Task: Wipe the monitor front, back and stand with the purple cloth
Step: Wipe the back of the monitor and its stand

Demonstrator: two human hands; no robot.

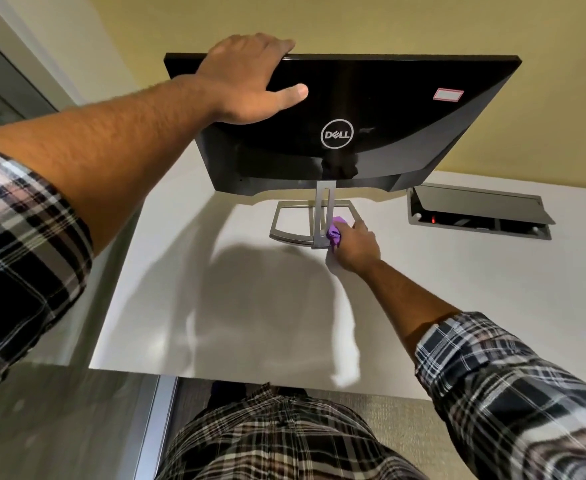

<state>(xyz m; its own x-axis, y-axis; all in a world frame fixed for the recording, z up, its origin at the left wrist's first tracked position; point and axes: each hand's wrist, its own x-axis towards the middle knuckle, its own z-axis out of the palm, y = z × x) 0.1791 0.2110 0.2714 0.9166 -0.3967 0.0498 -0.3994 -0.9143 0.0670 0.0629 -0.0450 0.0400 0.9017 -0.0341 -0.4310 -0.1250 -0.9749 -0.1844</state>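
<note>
Monitor (pixel 371 109), "DELL" on its back, stands on a white desk (pixel 458 271) against a yellow wall (pixel 354 22); left hand (pixel 250 77) grips its top edge, right hand (pixel 355 245) presses the bunched purple cloth (pixel 335 232) to the stand (pixel 321 221).

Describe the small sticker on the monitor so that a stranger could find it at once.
Start from the black monitor on the white desk, its back facing the camera. Right of the round logo, near the upper right corner, is the sticker: a pale rectangle with a red border, the only label there.

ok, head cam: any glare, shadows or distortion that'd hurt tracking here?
Head view: wide-angle bend stretches the sleeves at the edges; the monitor back is glossy and carries reflections; a soft shadow of the person falls on the white desk; the purple cloth in the right hand stays readable by the stand.
</note>
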